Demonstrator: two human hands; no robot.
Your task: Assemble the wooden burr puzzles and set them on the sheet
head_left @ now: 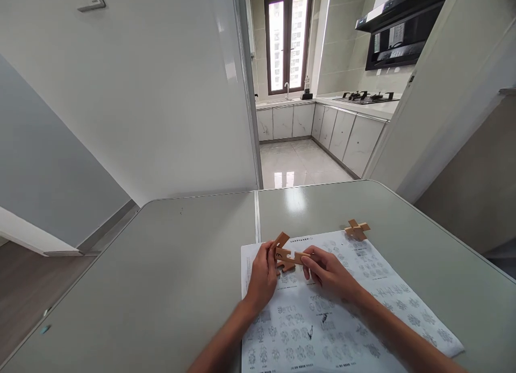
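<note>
While both hands are working above the sheet (342,319), the left hand (264,279) is curling its fingers around one end of the wooden pieces (287,253), thumb and fingertips pinching an upright notched block that is tilting up and to the right. The hand is partly closed, not clenched; the palm is facing inward towards the other hand. The right hand (328,271) is gripping the opposite end, its fingertips (307,261) pressing on a flat bar that is running crosswise into the block, with the remaining fingers folding loosely underneath. The pieces are hanging between the two hands, just above the paper's upper left part; whether the lowest piece is touching the paper cannot be told.

A second wooden cross (357,229) is lying well apart, beyond the right hand, at the sheet's far edge, half on the paper and half on the table (161,276). The sheet, printed with rows of small diagrams, is lying flat on the grey-green table, right of a seam running down the tabletop. Beyond the table, a doorway is opening onto a kitchen (306,120) with white cabinets, a hob and a window.
</note>
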